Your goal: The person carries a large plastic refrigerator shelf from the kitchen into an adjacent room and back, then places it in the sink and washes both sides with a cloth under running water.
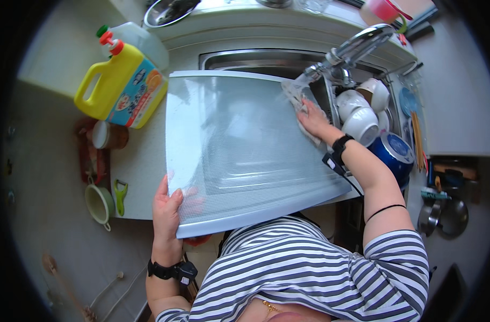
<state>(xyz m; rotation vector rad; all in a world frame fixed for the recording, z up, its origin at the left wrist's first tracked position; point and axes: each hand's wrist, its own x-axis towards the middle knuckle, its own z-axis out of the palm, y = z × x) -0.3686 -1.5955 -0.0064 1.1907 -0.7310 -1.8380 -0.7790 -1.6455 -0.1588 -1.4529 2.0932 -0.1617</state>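
A large glass refrigerator shelf (pixel 245 141) with pale plastic edges lies over the sink in front of me. My left hand (pixel 168 205) grips its near left corner, thumb on top and fingers showing through the glass from below. At the far right corner my right hand (pixel 312 118) presses a wet, light-coloured cloth (pixel 296 96) against the shelf. Water runs from the chrome faucet (pixel 337 56) onto the cloth and that corner. The shelf hides most of the sink basin (pixel 261 60).
White bowls (pixel 359 120) and a blue pot (pixel 394 151) crowd the right basin. Left of the shelf stand a yellow detergent jug (pixel 122 86), a lidded jar (pixel 108 135), a green peeler (pixel 120 196) and a pale green strainer (pixel 100 203). Chopsticks (pixel 417 139) lie at the right.
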